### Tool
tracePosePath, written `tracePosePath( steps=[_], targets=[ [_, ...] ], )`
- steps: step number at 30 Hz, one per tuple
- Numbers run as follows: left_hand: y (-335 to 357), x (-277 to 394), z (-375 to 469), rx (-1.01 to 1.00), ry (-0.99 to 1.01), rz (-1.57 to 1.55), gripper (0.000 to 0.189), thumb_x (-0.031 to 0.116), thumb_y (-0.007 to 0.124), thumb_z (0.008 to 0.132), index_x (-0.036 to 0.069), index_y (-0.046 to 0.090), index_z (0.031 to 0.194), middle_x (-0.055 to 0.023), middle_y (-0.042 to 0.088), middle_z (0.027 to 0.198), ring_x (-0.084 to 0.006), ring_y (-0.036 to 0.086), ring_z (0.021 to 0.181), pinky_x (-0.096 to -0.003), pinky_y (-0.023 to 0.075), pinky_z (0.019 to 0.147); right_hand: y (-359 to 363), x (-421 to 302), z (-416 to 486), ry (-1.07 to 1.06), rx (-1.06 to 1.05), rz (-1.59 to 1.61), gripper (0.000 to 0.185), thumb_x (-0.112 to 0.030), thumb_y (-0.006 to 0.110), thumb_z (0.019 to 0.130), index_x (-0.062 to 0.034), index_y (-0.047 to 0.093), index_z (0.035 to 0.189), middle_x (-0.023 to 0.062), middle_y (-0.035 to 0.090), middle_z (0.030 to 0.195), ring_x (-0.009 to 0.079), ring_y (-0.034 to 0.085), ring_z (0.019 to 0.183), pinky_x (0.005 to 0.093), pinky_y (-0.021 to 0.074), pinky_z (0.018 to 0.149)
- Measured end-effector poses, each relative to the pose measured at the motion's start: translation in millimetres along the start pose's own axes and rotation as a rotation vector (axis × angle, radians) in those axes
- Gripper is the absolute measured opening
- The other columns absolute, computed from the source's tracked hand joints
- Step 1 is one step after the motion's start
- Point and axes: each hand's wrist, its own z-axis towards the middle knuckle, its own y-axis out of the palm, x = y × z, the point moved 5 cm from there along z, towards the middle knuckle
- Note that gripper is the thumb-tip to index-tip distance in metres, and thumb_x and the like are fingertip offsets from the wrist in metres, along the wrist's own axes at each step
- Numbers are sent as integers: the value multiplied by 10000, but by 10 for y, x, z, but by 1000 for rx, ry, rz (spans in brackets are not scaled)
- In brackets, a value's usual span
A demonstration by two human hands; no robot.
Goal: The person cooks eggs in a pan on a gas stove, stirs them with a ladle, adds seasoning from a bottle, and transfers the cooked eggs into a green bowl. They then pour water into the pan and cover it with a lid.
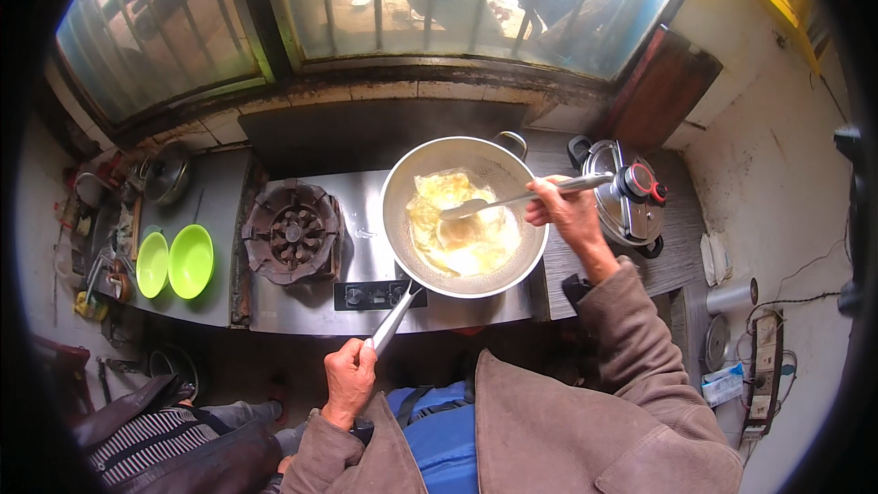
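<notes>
My left hand [350, 376] is wrapped around the long metal handle [396, 322] of a wok [532, 237] on the right side of a steel gas stove [439, 319]. In my right hand [564, 214] is a metal cooking spatula or ladle [504, 202], its shaft pointing left over the wok. The tool's head is at a mass of yellow and white egg-like food [453, 189] spread over the wok's bottom. Steam or glare blurs part of the food. The burner under the wok is hidden.
A bare iron burner [293, 233] is left of the wok. Two lime-green bowls [191, 262] and a lidded pot [167, 175] stand farther left. At right are a pressure cooker [624, 195] and a leaning wooden board [662, 89]. Another person [154, 442] is at lower left.
</notes>
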Motion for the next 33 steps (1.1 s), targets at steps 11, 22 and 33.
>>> tracePosePath(
  steps=[11,22,33],
  targets=[
    [81,17,100,-17,16,0,309,147,635,976,-29,575,729,-67,457,525,-96,420,492,-325,357,469,-739,-315,-683,27,3,-346,165,-93,650,953,51,716,997,62,685,724,100,670,644,239,552,595],
    [150,89,92,-25,31,32,320,165,621,991,-15,600,727,-45,514,528,-84,479,477,-302,377,463,-493,242,-947,82,140,-65,224,-162,670,980,56,700,1025,90,699,775,132,689,640,245,575,585],
    [131,75,69,17,82,66,360,179,601,1010,-1,584,699,-3,497,513,-61,477,457,-272,361,441,-182,708,-779,-20,282,118,222,-116,653,984,65,679,1109,119,713,843,147,713,718,250,595,643]
  ],
)
